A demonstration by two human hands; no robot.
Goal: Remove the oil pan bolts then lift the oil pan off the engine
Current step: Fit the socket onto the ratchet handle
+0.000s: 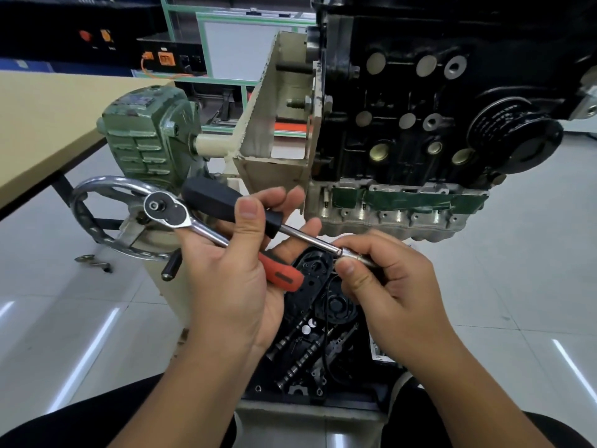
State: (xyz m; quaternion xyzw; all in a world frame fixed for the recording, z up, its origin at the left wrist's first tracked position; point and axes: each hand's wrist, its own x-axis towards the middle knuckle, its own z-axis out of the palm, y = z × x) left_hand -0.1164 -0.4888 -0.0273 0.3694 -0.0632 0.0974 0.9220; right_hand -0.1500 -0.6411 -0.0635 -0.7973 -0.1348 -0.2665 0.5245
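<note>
— What does the left hand [232,286] hold?

— Two tools at once. Its fingers curl around a ratchet wrench [193,223] with a red grip, whose round head points to the left of the frame, and its thumb presses down on the black handle of a screwdriver-like driver [232,205] that crosses above the wrench.

— And the right hand [387,286]?

— Its thumb and fingers pinch the metal tip end of that driver's shaft, just right of center.

— Where is the engine [436,108]?

— In the upper right of the frame, a black block bolted to a cream stand [274,124]. A silver ribbed part sits along its lower edge, above the hands. A chrome handwheel [97,218] shows at left, and loose black parts [316,334] lie below the hands.
</note>
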